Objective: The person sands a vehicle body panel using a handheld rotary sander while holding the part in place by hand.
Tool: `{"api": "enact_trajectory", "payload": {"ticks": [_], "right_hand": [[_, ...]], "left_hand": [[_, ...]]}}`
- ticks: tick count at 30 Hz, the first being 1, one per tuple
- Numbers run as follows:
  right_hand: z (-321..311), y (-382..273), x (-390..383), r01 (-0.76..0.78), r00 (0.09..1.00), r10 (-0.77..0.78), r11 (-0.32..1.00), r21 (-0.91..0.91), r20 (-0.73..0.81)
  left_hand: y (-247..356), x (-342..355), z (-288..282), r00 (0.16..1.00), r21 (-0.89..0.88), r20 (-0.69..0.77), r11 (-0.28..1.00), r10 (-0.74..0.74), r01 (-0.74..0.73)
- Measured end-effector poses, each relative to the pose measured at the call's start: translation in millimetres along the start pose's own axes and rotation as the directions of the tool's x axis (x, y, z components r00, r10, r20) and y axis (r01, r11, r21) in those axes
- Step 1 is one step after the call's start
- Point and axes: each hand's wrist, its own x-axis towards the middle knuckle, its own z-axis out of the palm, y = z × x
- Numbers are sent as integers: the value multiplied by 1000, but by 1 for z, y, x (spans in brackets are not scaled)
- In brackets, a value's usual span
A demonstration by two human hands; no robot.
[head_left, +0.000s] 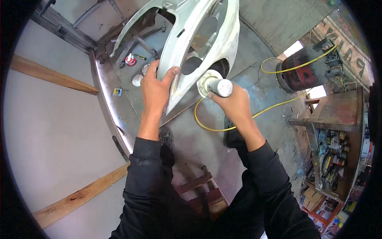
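Observation:
A white and grey car bumper (231,24) with large cut-out openings stands tilted in front of me, its narrow end pointing down toward me. My left hand (154,85) grips its left edge, thumb on the face and fingers wrapped behind. In my right hand (235,104) is a tool that looks like an air sander (221,87), with a round pale pad and a silver cylindrical body. The pad lies at the bumper's lower right edge; whether it touches is hard to tell. A yellow hose (213,129) runs from near the tool; its join is hidden.
The hose leads toward a dark red tank (296,67) at the right. A wooden shelf (334,111) crammed with cans and boxes stands below it. A red-and-white can (130,59) and round lids (137,80) lie on the left floor. A low wooden stool (203,195) sits between my legs.

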Motion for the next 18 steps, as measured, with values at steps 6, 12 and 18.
{"api": "enact_trajectory", "payload": {"ticks": [6, 12, 18], "right_hand": [[11, 4, 7, 28, 994, -15, 993, 117, -105], [18, 5, 5, -12, 994, 31, 984, 176, -108], [18, -6, -3, -3, 999, 11, 989, 149, -48]], "left_hand": [[10, -6, 4, 999, 96, 48, 995, 19, -23], [21, -15, 30, 996, 509, -59, 861, 62, -23], [30, -6, 39, 981, 496, -190, 859, -33, 125]]}}
